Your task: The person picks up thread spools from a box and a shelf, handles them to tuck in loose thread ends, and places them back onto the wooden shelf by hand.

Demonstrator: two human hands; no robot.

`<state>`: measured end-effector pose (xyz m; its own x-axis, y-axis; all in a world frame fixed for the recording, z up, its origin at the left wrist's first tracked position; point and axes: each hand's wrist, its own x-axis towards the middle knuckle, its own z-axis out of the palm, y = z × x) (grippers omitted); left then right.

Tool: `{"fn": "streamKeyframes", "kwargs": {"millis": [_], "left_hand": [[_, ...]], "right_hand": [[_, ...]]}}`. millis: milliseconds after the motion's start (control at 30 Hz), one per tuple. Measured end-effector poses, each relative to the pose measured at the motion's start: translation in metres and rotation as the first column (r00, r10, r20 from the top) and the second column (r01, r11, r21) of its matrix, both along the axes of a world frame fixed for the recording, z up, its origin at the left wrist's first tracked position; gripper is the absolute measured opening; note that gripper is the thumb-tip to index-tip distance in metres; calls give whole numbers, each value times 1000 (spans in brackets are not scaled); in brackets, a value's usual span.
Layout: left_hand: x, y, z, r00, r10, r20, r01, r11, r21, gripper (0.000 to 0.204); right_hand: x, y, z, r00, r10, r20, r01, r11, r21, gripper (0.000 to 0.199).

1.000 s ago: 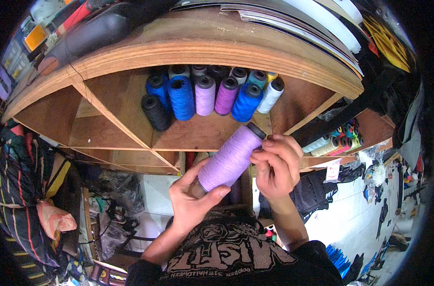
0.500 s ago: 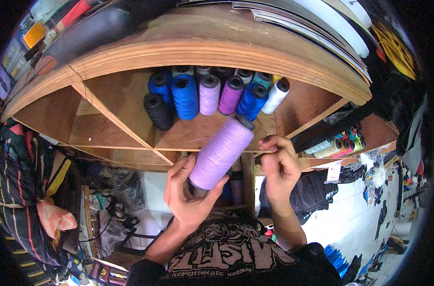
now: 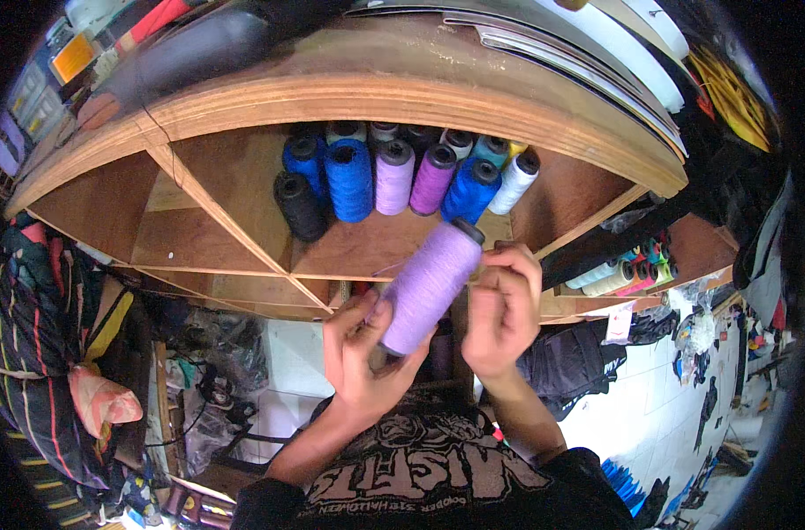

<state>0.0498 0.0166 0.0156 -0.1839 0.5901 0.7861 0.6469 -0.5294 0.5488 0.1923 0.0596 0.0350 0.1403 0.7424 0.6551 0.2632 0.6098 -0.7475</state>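
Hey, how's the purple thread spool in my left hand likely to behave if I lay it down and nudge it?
The purple thread spool would probably roll, since its sides are round. It should likely keep its shape, as the thread looks tightly wound around a core. Stood on end, it might tip if pushed near the top, being taller than it is wide.

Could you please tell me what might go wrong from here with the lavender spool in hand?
The left hand grips the lavender spool only near its lower end, so it might tip or slip.
A thin loose strand seems to trail from its left side and could snag.
Its upper end looks close to the nearest blue spool and might bump it.
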Motion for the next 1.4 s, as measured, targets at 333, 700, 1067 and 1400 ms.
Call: {"fn": "streamKeyframes", "kwargs": {"millis": [333, 700, 1067, 1400], "left_hand": [[-3, 3, -4, 940, -314, 138, 308, 949, 59, 60], [-3, 20, 45, 928, -369, 43, 371, 919, -133, 33], [17, 12, 34, 926, -353, 134, 367, 925, -100, 22], [23, 20, 32, 975, -19, -220, 66, 976, 210, 28]], "right_hand": [[11, 3, 12, 667, 428, -610, -681, 683, -265, 73], [35, 1, 12, 772, 544, -328, -587, 809, -38, 54], [32, -2, 9, 877, 444, -182, -435, 896, 88, 53], [2, -11, -2, 910, 225, -348, -188, 973, 137, 62]]}}
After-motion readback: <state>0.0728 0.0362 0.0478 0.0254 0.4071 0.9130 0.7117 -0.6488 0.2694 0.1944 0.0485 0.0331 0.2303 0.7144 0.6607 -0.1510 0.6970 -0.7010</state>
